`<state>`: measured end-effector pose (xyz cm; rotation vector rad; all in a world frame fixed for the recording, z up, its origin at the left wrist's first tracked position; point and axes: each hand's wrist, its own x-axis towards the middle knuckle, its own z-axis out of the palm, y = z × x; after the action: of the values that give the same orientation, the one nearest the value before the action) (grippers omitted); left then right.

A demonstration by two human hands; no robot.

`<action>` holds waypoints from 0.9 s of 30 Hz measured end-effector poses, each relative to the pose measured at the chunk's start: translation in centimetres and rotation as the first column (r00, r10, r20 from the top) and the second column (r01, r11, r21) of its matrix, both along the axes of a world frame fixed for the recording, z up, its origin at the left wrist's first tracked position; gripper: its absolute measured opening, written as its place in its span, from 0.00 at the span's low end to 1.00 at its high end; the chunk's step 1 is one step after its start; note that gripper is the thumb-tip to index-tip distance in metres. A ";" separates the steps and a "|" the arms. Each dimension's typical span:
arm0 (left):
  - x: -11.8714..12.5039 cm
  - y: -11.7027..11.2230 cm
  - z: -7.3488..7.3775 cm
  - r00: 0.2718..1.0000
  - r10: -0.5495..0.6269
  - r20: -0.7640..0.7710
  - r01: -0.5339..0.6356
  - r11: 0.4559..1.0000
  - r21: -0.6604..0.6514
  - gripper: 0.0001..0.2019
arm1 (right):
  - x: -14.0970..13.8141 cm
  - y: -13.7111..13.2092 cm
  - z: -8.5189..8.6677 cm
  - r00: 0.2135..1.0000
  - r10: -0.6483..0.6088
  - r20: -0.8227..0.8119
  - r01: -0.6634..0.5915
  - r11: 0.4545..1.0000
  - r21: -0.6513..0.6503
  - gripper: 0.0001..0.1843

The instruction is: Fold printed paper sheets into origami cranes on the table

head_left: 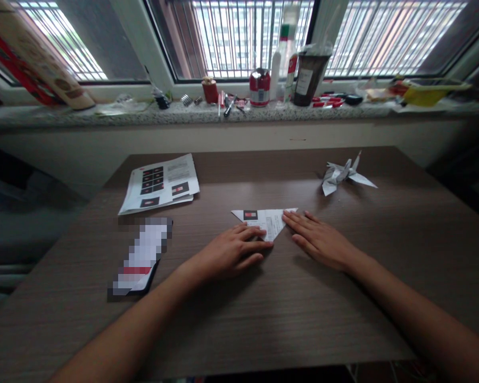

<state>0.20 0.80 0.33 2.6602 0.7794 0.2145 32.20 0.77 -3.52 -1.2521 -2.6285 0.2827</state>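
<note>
A printed sheet folded into a triangle (268, 218) lies flat on the brown wooden table (263, 308), point toward me. My left hand (233, 252) rests palm down on its lower left part, fingers pressing the paper. My right hand (317, 239) lies flat beside it, fingertips touching the triangle's right edge. Neither hand lifts the paper.
A finished paper crane (343, 173) stands at the back right of the table. A stack of printed sheets (159, 183) lies at the back left, a phone (141, 255) in front of it. The windowsill (183, 113) behind holds a red can (259, 86), bottles, a cup and small clutter.
</note>
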 end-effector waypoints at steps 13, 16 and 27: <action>-0.3 0.6 0.6 0.996 0.041 0.074 -0.033 0.993 -0.109 0.20 | 1.2 0.9 -0.5 0.988 -0.144 0.060 0.140 0.988 0.068 0.35; 0.1 0.5 0.3 0.996 0.038 0.075 -0.034 0.998 -0.057 0.19 | 1.1 0.8 -0.5 0.988 -0.145 0.045 0.141 0.987 0.078 0.35; 1.1 -0.1 -1.2 0.994 0.101 0.031 -0.106 0.969 0.221 0.20 | 1.6 0.8 0.1 0.995 -0.050 -0.083 0.059 0.993 0.104 0.26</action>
<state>1.26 0.69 -0.86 2.8226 0.9394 0.3754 33.79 1.54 -3.44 -1.2489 -2.5022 0.1767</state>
